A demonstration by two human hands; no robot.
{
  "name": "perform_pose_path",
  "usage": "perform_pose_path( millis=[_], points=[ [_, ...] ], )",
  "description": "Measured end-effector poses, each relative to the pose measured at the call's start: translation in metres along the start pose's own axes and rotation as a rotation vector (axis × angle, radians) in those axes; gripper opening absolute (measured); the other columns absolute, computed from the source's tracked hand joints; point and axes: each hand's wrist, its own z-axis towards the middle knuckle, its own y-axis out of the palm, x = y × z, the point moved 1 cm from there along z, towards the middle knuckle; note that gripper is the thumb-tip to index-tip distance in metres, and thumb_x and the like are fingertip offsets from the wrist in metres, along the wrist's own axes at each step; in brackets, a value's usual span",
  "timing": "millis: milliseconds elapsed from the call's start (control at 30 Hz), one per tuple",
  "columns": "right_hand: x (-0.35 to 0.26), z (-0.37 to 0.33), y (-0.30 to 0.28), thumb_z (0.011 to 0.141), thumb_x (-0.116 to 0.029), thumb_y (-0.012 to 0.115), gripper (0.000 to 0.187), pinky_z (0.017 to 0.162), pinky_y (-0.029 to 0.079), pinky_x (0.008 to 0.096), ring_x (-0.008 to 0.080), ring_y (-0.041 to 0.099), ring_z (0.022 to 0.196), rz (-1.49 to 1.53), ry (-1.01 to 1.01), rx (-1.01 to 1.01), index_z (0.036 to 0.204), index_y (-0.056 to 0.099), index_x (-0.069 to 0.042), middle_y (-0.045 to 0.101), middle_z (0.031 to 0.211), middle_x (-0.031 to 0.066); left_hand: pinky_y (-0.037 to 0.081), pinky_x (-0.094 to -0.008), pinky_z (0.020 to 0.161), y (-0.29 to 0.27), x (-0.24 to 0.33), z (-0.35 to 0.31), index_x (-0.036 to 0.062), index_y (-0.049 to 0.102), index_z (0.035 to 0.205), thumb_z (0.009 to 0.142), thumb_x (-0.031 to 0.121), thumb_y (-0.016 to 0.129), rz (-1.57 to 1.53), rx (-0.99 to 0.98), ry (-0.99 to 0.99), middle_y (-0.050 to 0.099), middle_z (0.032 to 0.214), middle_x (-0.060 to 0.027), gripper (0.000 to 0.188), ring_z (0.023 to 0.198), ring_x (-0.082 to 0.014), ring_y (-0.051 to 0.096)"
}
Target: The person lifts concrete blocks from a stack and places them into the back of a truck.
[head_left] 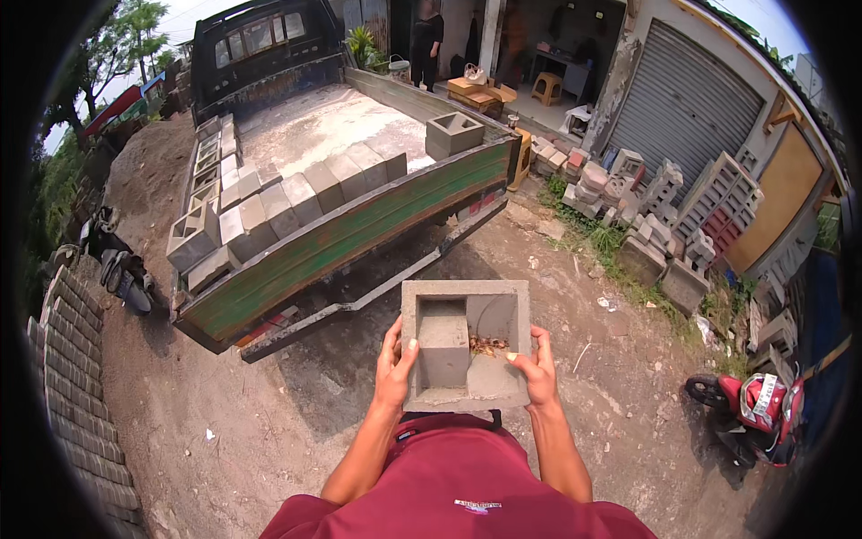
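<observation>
A grey concrete vent block, square with an open front, is held up before my body. Inside it shows a slanted partition, and some brown debris lies in its right part. My left hand grips the left side, thumb on the front rim. On the opposite side my right hand is closed round the edge, its thumb also at the front. Beyond stands a truck with a worn green tailgate. Along the tailgate's inside runs a row of grey blocks, and a single hollow block sits at the right rear corner.
A red motorbike is at the right, a dark one at the left. Stacked grey pieces line the left edge. Loose blocks and rubble lie before the roller shutter. A person stands beyond the truck.
</observation>
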Motion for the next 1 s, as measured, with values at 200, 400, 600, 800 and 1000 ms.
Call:
perform_pose_path(
  millis=[200,400,600,800,1000],
  points=[
    [-0.018,0.152,-0.006,0.076,0.001,0.062,0.061,0.085,0.049,0.0335,0.0211,0.058,0.101,0.025,-0.005,-0.078,0.131,0.035,-0.006,0.056,0.115,0.0163,0.031,-0.0360,0.108,0.038,0.007,0.131,0.0073,0.031,0.149,0.094,0.026,0.060,-0.009,0.042,0.065,0.048,0.137,-0.0134,0.065,0.127,-0.0215,0.045],
    [-0.026,0.313,0.015,0.076,-0.002,0.058,0.057,0.084,0.051,0.0326,0.0203,0.060,0.098,0.030,-0.042,-0.128,0.129,0.038,-0.007,0.057,0.114,0.0121,0.031,-0.0345,0.108,0.050,0.012,0.279,0.0063,0.028,0.150,0.093,0.026,0.060,0.029,0.045,0.149,0.049,0.135,-0.0128,0.068,0.125,-0.0207,0.045],
    [-0.039,0.466,0.048,0.076,-0.004,0.059,0.053,0.084,0.049,0.0307,0.0185,0.058,0.098,0.021,0.041,-0.256,0.126,0.041,-0.006,0.055,0.112,0.0101,0.029,-0.0345,0.108,0.051,0.028,0.409,0.0047,0.027,0.150,0.092,0.024,0.060,-0.021,0.162,0.147,0.046,0.136,-0.0142,0.069,0.125,-0.0215,0.044],
    [-0.034,0.597,0.075,0.078,-0.002,0.061,0.054,0.083,0.050,0.0307,0.0178,0.059,0.097,-0.012,0.041,-0.359,0.127,0.039,-0.005,0.057,0.112,0.0122,0.022,-0.0371,0.113,0.049,0.034,0.511,0.0048,0.024,0.151,0.092,0.028,0.060,0.024,0.268,0.202,0.031,0.149,-0.0191,0.072,0.138,-0.0252,0.029],
    [-0.030,0.721,0.095,0.078,-0.003,0.062,0.052,0.082,0.048,0.0282,0.0151,0.058,0.094,-0.077,0.187,-0.485,0.127,0.042,-0.006,0.058,0.109,0.0092,0.018,-0.0379,0.115,0.051,0.013,0.605,0.0056,0.021,0.151,0.095,0.032,0.057,-0.025,0.439,0.152,0.024,0.153,-0.0200,0.072,0.143,-0.0259,0.020]
  ],
)
